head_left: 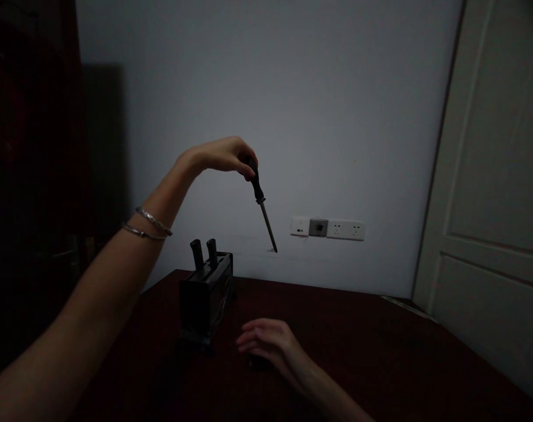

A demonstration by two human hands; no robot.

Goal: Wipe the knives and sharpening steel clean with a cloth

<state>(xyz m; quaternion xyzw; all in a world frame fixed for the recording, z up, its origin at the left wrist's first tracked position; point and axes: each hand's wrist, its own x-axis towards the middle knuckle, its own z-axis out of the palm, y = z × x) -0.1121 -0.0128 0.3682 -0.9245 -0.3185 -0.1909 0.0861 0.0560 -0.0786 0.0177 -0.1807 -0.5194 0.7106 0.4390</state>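
My left hand (224, 155) is raised high and pinches the top of a black-handled screwdriver (261, 205), which hangs tip down and tilted to the right in front of the wall. Two bangles circle that wrist. Below it a dark box-shaped holder (207, 299) stands on the dark red table (380, 346), with two black tool handles (204, 253) sticking up from its top. My right hand (268, 343) rests on the table just right of the holder, fingers curled down over a small dark thing I cannot make out.
The room is dim. A white socket strip (328, 228) is fixed to the wall behind the table. A pale panelled door (495, 205) fills the right side. A dark cabinet (29, 176) stands at the left.
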